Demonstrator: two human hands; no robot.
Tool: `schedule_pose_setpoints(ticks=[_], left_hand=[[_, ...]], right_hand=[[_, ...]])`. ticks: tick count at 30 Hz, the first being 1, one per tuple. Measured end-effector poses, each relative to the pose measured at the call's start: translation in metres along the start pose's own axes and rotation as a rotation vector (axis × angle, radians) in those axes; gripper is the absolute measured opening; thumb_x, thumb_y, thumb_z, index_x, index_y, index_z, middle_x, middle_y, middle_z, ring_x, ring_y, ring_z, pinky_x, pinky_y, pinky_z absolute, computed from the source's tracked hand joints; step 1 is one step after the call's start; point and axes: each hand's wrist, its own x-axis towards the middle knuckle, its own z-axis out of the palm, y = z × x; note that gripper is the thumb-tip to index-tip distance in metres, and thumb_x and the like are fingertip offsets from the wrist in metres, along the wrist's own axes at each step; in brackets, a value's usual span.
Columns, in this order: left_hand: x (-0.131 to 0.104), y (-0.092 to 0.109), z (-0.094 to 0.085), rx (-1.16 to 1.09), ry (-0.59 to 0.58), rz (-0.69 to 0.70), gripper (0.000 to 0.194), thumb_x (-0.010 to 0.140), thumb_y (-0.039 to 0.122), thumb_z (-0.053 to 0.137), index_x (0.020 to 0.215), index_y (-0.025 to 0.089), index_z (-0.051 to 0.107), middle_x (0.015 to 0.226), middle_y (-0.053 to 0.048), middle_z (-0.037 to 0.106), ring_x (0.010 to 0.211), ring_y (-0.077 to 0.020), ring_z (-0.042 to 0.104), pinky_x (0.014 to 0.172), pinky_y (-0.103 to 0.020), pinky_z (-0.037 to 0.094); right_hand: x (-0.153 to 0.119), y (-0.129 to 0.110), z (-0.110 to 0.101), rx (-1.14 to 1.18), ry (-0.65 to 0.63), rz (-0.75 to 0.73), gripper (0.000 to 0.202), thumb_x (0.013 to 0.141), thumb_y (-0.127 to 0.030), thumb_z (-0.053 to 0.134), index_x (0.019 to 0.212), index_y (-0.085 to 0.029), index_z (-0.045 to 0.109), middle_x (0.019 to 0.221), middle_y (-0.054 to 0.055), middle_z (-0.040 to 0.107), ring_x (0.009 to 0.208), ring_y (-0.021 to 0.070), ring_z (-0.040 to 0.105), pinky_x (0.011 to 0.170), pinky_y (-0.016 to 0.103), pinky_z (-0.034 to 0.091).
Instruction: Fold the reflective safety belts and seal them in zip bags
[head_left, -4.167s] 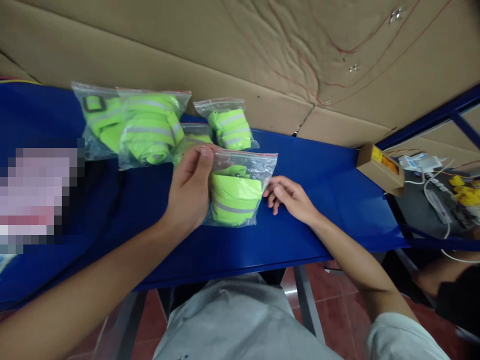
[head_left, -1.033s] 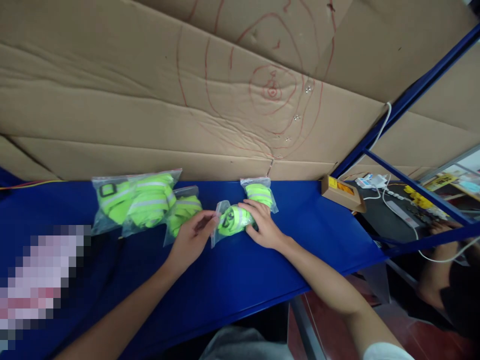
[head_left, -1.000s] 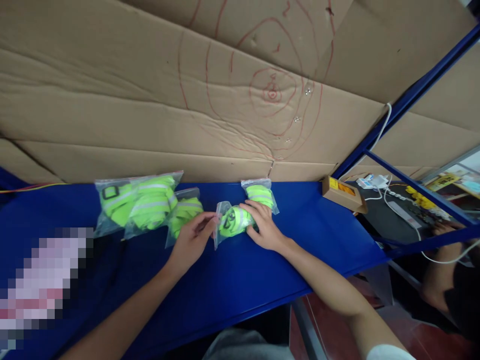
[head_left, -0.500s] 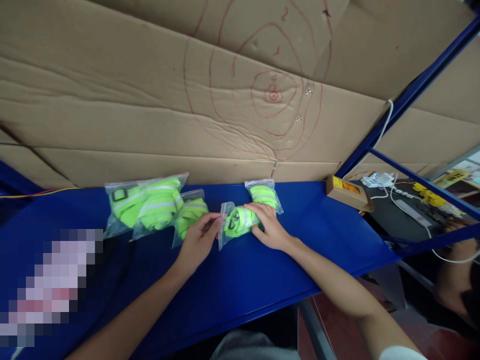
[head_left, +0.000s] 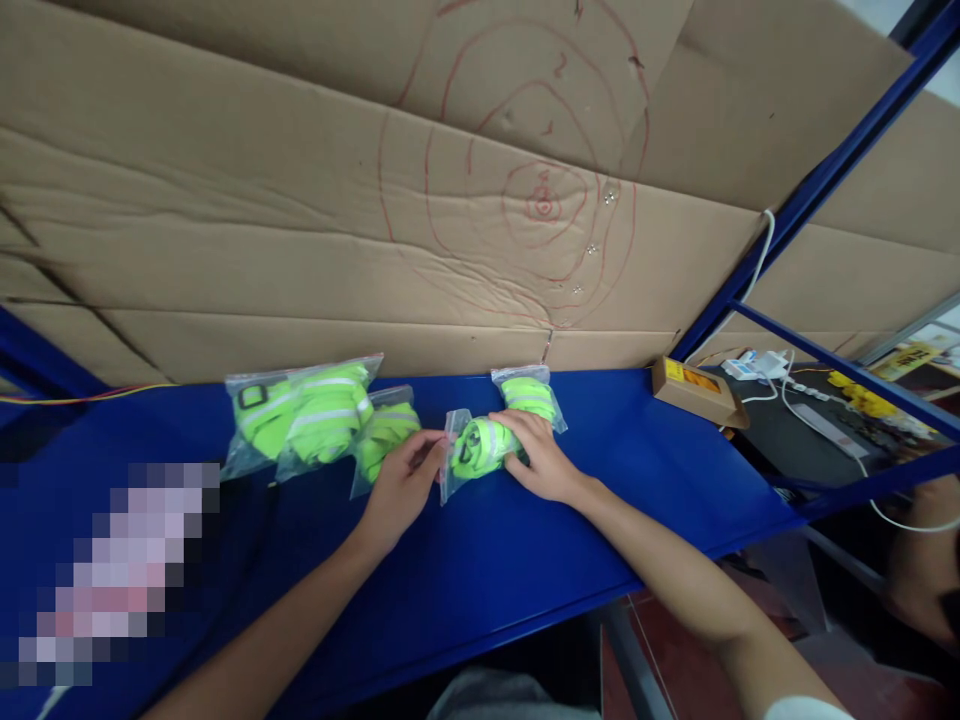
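Note:
A clear zip bag (head_left: 454, 470) holds a rolled neon-green reflective strap (head_left: 480, 446) with a grey stripe and a dark buckle. My left hand (head_left: 409, 478) pinches the bag's open-end edge, where the zip strip runs. My right hand (head_left: 541, 455) is wrapped over the right end of the bagged strap, thumb below and fingers on top. Just behind it lies another bagged green strap (head_left: 529, 396). Left of my left hand, a bagged strap (head_left: 388, 436) lies beside two overlapping bagged straps (head_left: 322, 420), one showing a black buckle.
The bags lie on a blue tabletop (head_left: 525, 570) against a cardboard wall (head_left: 225, 250) with red rings drawn on it. At right are an open small cardboard box (head_left: 694, 392), a blue frame post (head_left: 825, 190) and white cables. Another person's arm (head_left: 926, 560) shows at far right.
The view has shifted slightly, so the wall and bags sit a little lower. Both hands keep nearly the same hold on the bag; no clear change in it shows.

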Motion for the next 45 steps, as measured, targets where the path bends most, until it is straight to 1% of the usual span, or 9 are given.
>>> schedule_pose_setpoints(ticks=[6,13,15,18,22,24,29,38,45], left_hand=[[0.002,-0.004,-0.001,-0.015,0.019,-0.012,0.041,0.090,0.057,0.070,0.103,0.018,0.075,0.076,-0.001,0.068,0.064,-0.0158,0.060,0.064,-0.027,0.052],[0.001,-0.001,0.002,-0.073,0.033,-0.061,0.047,0.084,0.060,0.077,0.102,0.016,0.076,0.069,0.000,0.064,0.062,-0.0146,0.057,0.063,-0.026,0.049],[0.001,0.002,0.002,-0.103,0.048,-0.077,0.050,0.082,0.062,0.078,0.100,0.015,0.077,0.069,0.000,0.063,0.062,-0.0142,0.056,0.063,-0.026,0.049],[0.002,0.006,0.002,-0.162,0.061,-0.103,0.053,0.077,0.063,0.082,0.099,0.015,0.077,0.074,-0.001,0.066,0.065,-0.0138,0.057,0.064,-0.026,0.050],[0.000,0.011,0.002,-0.239,0.056,-0.145,0.052,0.072,0.061,0.087,0.089,0.013,0.076,0.072,-0.002,0.065,0.064,-0.0134,0.057,0.064,-0.026,0.051],[-0.001,0.013,0.003,-0.263,0.050,-0.157,0.051,0.071,0.060,0.089,0.087,0.013,0.077,0.070,-0.001,0.065,0.063,-0.0130,0.057,0.063,-0.025,0.051],[-0.004,0.014,0.004,-0.292,0.040,-0.177,0.047,0.073,0.058,0.089,0.087,0.015,0.077,0.071,-0.001,0.066,0.064,-0.0117,0.057,0.063,-0.023,0.050],[-0.003,0.009,0.004,-0.310,0.039,-0.217,0.046,0.070,0.056,0.092,0.086,0.015,0.078,0.070,0.000,0.064,0.064,-0.0113,0.056,0.062,-0.022,0.050],[-0.008,0.015,0.008,-0.330,0.015,-0.211,0.043,0.073,0.055,0.089,0.085,0.015,0.075,0.069,0.000,0.065,0.062,-0.0116,0.057,0.062,-0.024,0.050]], right_hand=[[0.000,0.003,0.001,0.012,0.011,-0.014,0.062,0.095,-0.019,0.054,0.156,-0.025,0.045,0.152,0.014,0.056,0.144,0.0305,0.050,0.119,0.055,0.037],[0.000,0.003,0.001,0.007,-0.008,-0.027,0.063,0.096,-0.021,0.054,0.158,-0.026,0.043,0.152,0.014,0.056,0.144,0.0304,0.050,0.119,0.053,0.038],[-0.001,0.002,0.003,-0.038,0.034,-0.011,0.063,0.097,-0.021,0.054,0.159,-0.024,0.041,0.158,0.016,0.049,0.149,0.0321,0.044,0.121,0.055,0.035],[-0.003,-0.002,0.007,-0.125,0.186,0.027,0.060,0.098,-0.023,0.054,0.157,-0.022,0.042,0.162,0.018,0.043,0.153,0.0348,0.039,0.121,0.058,0.033],[-0.004,-0.010,0.011,-0.092,0.284,-0.009,0.039,0.103,-0.022,0.052,0.142,-0.024,0.057,0.136,0.014,0.060,0.131,0.0286,0.056,0.108,0.048,0.043],[-0.004,-0.012,0.012,-0.054,0.274,-0.035,0.034,0.103,-0.020,0.051,0.136,-0.025,0.061,0.128,0.012,0.063,0.124,0.0268,0.058,0.103,0.045,0.045],[-0.003,-0.013,0.013,-0.015,0.246,-0.031,0.031,0.103,-0.016,0.051,0.129,-0.026,0.064,0.126,0.010,0.065,0.122,0.0255,0.059,0.102,0.044,0.043],[-0.002,-0.013,0.011,-0.009,0.219,-0.044,0.028,0.105,-0.019,0.049,0.128,-0.025,0.063,0.126,0.010,0.067,0.122,0.0242,0.061,0.099,0.043,0.043],[-0.002,-0.015,0.011,-0.014,0.214,-0.034,0.028,0.103,-0.016,0.049,0.125,-0.024,0.064,0.126,0.010,0.067,0.121,0.0247,0.061,0.101,0.044,0.043]])
